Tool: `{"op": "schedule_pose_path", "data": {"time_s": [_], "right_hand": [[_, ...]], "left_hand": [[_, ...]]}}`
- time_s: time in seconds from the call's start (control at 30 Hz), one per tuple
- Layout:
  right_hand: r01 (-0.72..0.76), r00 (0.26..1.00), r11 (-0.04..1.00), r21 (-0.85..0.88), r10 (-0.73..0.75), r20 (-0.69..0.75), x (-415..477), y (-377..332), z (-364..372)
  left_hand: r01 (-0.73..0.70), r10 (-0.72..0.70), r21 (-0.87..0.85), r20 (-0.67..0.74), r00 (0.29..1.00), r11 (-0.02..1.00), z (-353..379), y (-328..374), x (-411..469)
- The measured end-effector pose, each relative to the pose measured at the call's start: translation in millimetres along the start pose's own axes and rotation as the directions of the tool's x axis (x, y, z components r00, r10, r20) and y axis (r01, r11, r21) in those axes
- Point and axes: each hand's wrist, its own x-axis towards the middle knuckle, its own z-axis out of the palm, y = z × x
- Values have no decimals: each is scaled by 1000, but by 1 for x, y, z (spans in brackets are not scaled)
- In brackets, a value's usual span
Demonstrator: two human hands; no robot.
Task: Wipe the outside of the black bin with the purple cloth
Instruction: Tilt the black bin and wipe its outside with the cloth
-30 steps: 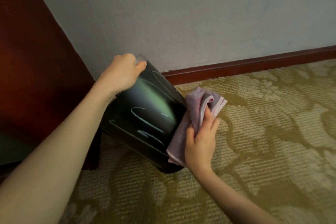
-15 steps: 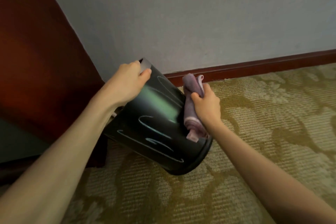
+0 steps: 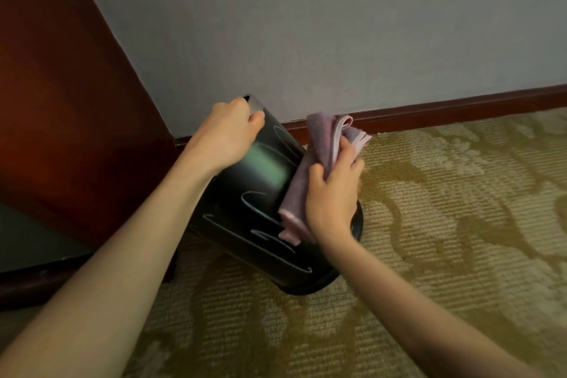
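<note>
Fingers (image 3: pixel 345 152) of the right hand (image 3: pixel 333 196) grip the purple cloth (image 3: pixel 319 144), now dragged back down the black bin's (image 3: pixel 260 181) side, left hand (image 3: pixel 227 135) clasping the rim (image 3: pixel 256 105); wiping continues.

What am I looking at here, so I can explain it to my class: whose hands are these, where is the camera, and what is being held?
There is no machine here. A person works with bare hands, and the camera sits on their head, looking forward and down, so both arms reach in from the bottom of the picture. The left hand grips the upper end of a black bin, which is tilted on a patterned carpet. The right hand holds a folded purple cloth against the bin's side. Behind them are a grey wall, a dark red skirting board and a reddish wooden panel at the left.
</note>
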Motion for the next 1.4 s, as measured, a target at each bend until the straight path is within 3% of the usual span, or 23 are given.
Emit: {"op": "schedule_pose_path", "data": {"time_s": [0.1,0.2,0.5,0.7,0.9,1.1,1.27,1.4], "right_hand": [[111,991,993,26,-109,-72,-34,-7,1],[119,991,992,29,-117,-59,-40,-6,1],[-151,981,982,111,135,137,35,-10,-1],[-259,921,966,-24,255,296,79,0,0],[-215,966,975,57,204,161,52,2,-1],[-18,998,990,137,27,-60,-9,-4,-4],[101,992,988,120,-91,-88,-44,-7,-7],[102,994,990,101,-96,-59,-47,-10,-6]], "left_hand": [[-1,1,4,2,1000,1000,2,2,2],[-33,33,3,5,999,999,5,0,1],[-50,50,-36,14,999,998,5,2,-2],[-116,114,-50,-24,993,992,14,4,-12],[-106,105,-54,-22,994,993,14,4,-9],[-68,68,-44,4,998,997,12,10,-1],[-65,66,-51,7,998,997,12,13,-3],[-69,69,-45,18,997,997,9,11,-6]]}}
